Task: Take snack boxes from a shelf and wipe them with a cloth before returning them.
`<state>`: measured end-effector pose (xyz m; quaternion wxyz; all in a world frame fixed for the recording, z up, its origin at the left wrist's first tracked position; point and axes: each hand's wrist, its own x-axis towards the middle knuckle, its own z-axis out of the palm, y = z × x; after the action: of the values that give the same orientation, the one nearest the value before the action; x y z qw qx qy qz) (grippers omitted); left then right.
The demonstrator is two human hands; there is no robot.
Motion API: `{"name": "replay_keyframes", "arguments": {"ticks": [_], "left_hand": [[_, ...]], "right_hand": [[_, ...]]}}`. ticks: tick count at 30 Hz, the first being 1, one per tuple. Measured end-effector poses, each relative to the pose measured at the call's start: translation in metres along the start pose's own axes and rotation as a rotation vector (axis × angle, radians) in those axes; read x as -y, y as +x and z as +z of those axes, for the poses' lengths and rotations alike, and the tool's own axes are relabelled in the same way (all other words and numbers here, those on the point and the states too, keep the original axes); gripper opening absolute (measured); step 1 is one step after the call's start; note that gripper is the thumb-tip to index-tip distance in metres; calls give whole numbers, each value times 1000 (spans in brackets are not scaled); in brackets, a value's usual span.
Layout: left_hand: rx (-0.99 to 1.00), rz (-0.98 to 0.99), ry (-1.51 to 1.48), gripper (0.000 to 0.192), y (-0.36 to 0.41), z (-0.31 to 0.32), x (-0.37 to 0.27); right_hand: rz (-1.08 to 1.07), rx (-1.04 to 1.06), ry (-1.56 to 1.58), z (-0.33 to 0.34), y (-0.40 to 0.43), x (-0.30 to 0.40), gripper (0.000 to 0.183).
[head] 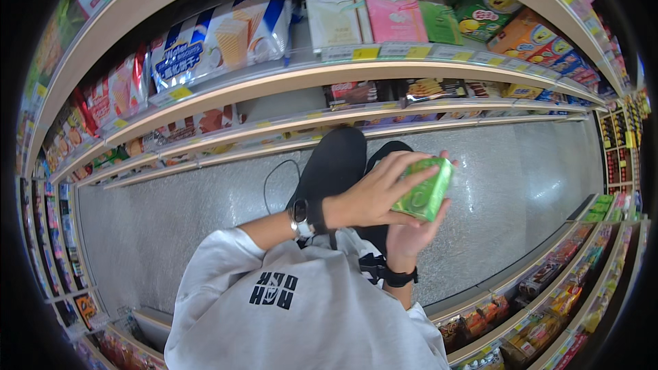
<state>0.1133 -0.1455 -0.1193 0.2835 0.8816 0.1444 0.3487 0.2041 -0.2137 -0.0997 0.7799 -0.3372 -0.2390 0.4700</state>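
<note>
A small green carton with a shiny surface (431, 196) is between my two hands, tilted in front of my knees. My left hand (366, 196) lies over its left side and top, with the fingers spread across the face. From below and behind, my right hand (411, 239) supports the carton, and its fingertips show past the far right edge. Part of the carton's face is covered by my left fingers. On the shelf ahead, similar-looking flat boxes stand in white (334, 13), pink (393, 7) and green (438, 16).
Wafer biscuit bags (226, 36) fill the shelf's left part, and colourful snack boxes (540, 41) its right. Price labels run along the shelf edge (257, 87). Grey floor (504, 190) lies around my legs. Another rack with packaged snacks (540, 334) stands behind on the right. A thin cable (266, 185) hangs beside my leg.
</note>
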Motion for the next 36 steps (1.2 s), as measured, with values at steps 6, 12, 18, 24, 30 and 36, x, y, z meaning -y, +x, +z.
{"name": "replay_keyframes", "arguments": {"ticks": [6, 12, 18, 24, 30, 36], "left_hand": [[-637, -277, -403, 92, -6, -5, -19], [-891, -443, -1032, 115, -18, -13, -22], [-936, -302, -832, 129, -14, -7, -16], [-929, -180, -730, 134, -18, 0, 2], [-996, -211, -728, 116, -9, -25, 8], [-832, -348, -833, 98, -39, -19, 32]], "right_hand": [[-31, 145, -550, -31, -5, -69, 68], [304, -2, 114, -8, -12, -63, 57], [556, 90, 604, -2, 0, -27, 48], [454, 249, 120, -3, -18, -31, 47], [477, 347, -159, -32, -24, -38, 36], [223, 11, -286, -49, 6, -16, 33]]}}
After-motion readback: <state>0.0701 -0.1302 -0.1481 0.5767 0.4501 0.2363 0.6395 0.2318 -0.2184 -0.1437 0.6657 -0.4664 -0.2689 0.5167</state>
